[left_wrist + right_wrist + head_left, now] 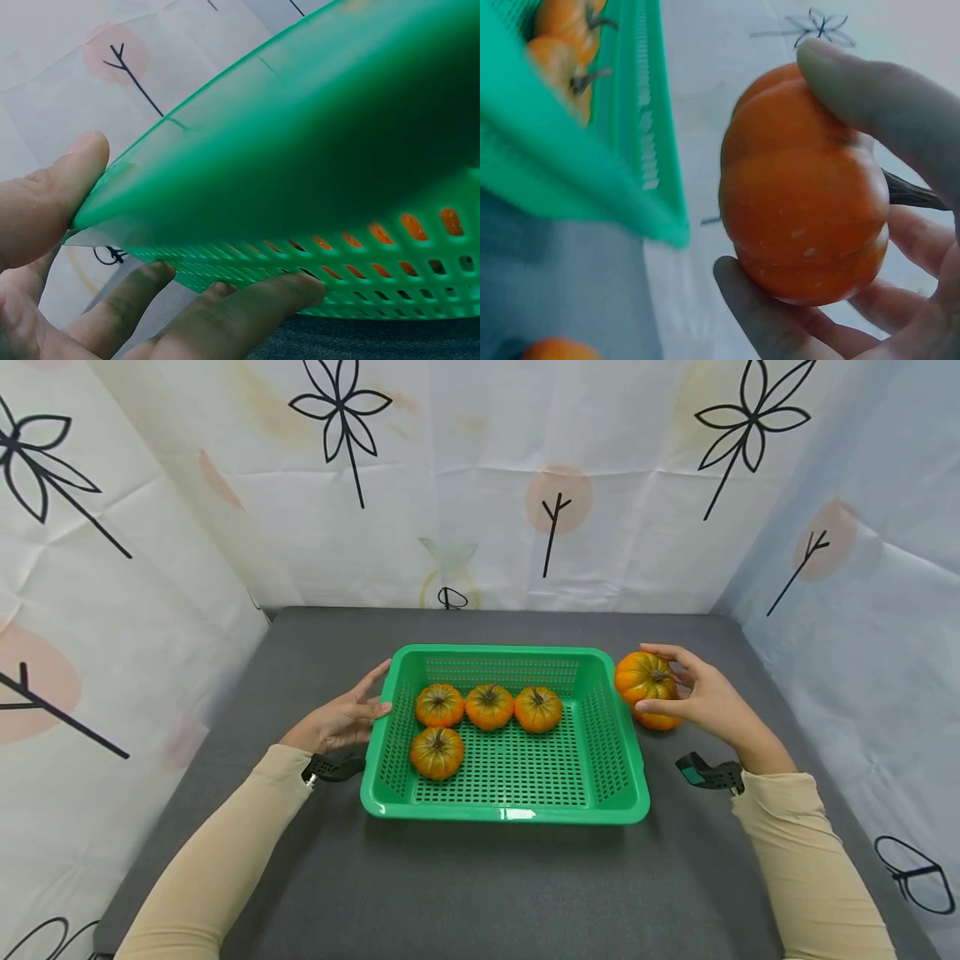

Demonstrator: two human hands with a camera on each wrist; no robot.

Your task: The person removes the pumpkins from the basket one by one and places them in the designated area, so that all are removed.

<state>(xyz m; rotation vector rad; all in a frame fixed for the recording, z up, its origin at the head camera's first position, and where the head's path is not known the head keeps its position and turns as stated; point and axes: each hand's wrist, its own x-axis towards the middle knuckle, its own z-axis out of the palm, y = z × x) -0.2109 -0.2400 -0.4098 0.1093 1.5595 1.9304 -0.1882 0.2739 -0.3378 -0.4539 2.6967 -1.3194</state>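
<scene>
A green plastic basket [506,815] with slotted walls sits on the table. Inside, a row of three small orange pumpkins [490,707] lies toward the back, and another pumpkin [437,753] is in front of the leftmost one. My left hand [341,720] holds the basket's left side, thumb at the rim and fingertips against the slotted outer wall [360,274]. Just right of the basket, my right hand [712,697] grips a ribbed pumpkin [802,187] between thumb and fingers, its dark stem toward the palm. Below it, a further pumpkin [658,722] rests on the table, partly hidden.
The dark grey table [480,893] is bounded by white patterned cloth [480,527] at the back and both sides. A black strap [333,767] is on the left wrist, and another strap [711,772] is on the right.
</scene>
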